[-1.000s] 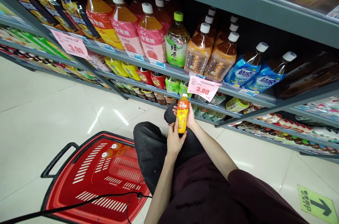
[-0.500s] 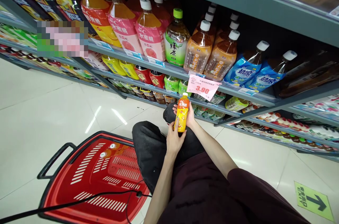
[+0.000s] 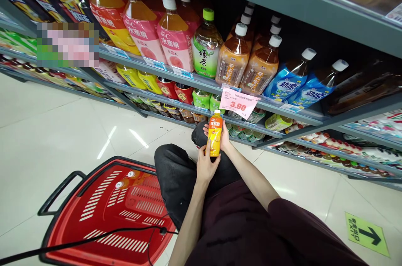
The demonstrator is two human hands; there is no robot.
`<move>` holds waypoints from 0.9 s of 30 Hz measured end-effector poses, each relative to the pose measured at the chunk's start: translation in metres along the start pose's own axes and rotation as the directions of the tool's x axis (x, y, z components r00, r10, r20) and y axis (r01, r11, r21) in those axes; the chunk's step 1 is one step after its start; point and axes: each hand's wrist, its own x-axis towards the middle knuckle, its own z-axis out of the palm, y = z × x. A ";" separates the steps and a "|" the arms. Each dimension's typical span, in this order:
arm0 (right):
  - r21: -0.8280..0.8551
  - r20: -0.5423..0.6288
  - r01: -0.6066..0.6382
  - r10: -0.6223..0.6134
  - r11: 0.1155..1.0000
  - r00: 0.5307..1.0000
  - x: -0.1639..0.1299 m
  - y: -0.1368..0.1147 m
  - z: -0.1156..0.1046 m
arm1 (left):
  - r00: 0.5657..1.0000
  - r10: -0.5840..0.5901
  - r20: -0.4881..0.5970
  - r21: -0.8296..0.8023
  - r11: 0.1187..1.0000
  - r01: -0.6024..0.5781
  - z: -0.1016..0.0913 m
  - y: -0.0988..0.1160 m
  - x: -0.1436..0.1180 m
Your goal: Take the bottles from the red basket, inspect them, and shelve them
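Between both hands is a small juice bottle [image 3: 215,134] with a white cap and an orange and yellow label, held upright over my knees. My left hand [image 3: 207,164] grips its lower left side, the fingers lying on the label. Around the right side and back curls my right hand [image 3: 225,135], its fingertips showing past the left edge. To my left on the floor stands a red shopping basket [image 3: 103,209], in which two orange drink bottles [image 3: 125,179] with white caps lie at the far end.
Shelves of drinks run across in front of me, with pink peach bottles [image 3: 175,44], a green tea bottle [image 3: 206,46] and blue bottles [image 3: 284,81]. A pink price tag [image 3: 239,102] hangs off the shelf edge. A black cable [image 3: 94,238] crosses the basket. A green exit sign [image 3: 367,233] marks the floor.
The view has shifted slightly, so the shelves and basket sit a little further left. Both hands keep their hold on the juice bottle, nearly unmoved.
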 end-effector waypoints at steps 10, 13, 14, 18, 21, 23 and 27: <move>0.191 -0.068 0.045 -0.032 0.981 0.997 -0.002 -0.012 -0.005 | 0.855 -0.348 0.386 -0.635 0.572 0.519 -0.008 0.014 0.002; 0.222 -0.092 0.064 -0.045 0.973 0.995 -0.001 -0.013 -0.008 | 0.766 -0.376 0.522 -0.767 0.186 0.614 -0.010 0.019 0.008; 0.224 -0.092 0.063 -0.043 0.972 0.995 -0.001 -0.012 -0.009 | 0.744 -0.373 0.554 -0.774 0.098 0.625 -0.012 0.020 0.010; 0.218 -0.085 0.052 -0.034 0.975 0.996 0.002 -0.011 -0.011 | 0.673 -0.395 0.625 -0.766 -0.146 0.625 -0.024 0.025 0.013; 0.215 -0.070 0.048 -0.034 0.975 0.997 0.003 -0.010 -0.012 | 0.634 -0.424 0.646 -0.755 -0.236 0.612 -0.030 0.028 0.015; 0.221 -0.067 0.049 -0.035 0.974 0.997 0.004 -0.010 -0.013 | 0.628 -0.428 0.650 -0.751 -0.241 0.615 -0.030 0.030 0.015; 0.238 -0.084 0.068 -0.049 0.969 0.995 0.002 -0.011 -0.012 | 0.655 -0.392 0.645 -0.756 -0.202 0.623 -0.026 0.029 0.016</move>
